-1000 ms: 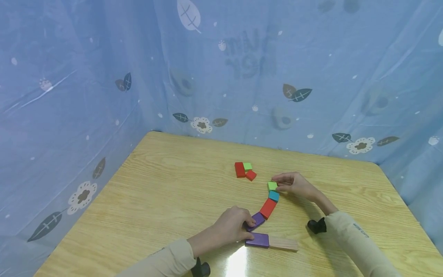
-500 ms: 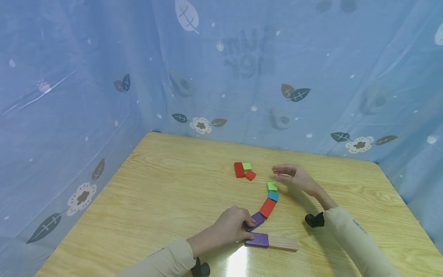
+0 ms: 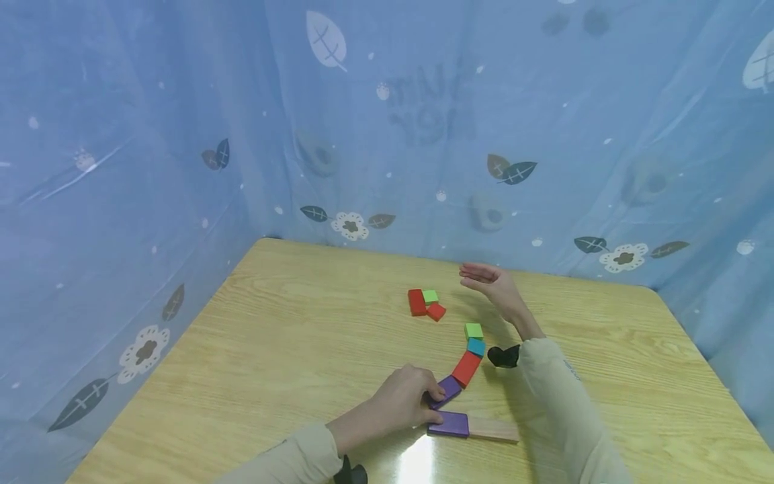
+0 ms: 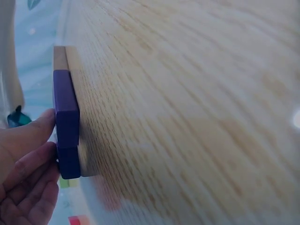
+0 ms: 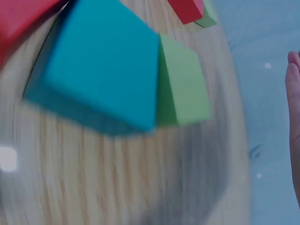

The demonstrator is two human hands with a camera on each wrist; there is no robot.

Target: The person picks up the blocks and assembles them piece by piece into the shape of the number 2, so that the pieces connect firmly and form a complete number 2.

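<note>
My left hand rests over two purple blocks, its thumb touching the near purple block and its fingertips on the far purple block. In the left wrist view, thumb and index finger lie on the purple blocks. From the far one a curved row runs away from me: a red block, a blue block and a lime green block. A plain wooden block adjoins the near purple one. My right hand, fingers extended and holding nothing, hovers beyond the row's green end.
Left of my right hand lies a small group: a red block, a green block and a smaller red block. The wooden table meets a blue patterned curtain at its back and left.
My right hand has left the green block at the row's end and moved away from me and slightly left. The left hand and the blocks stay put.
</note>
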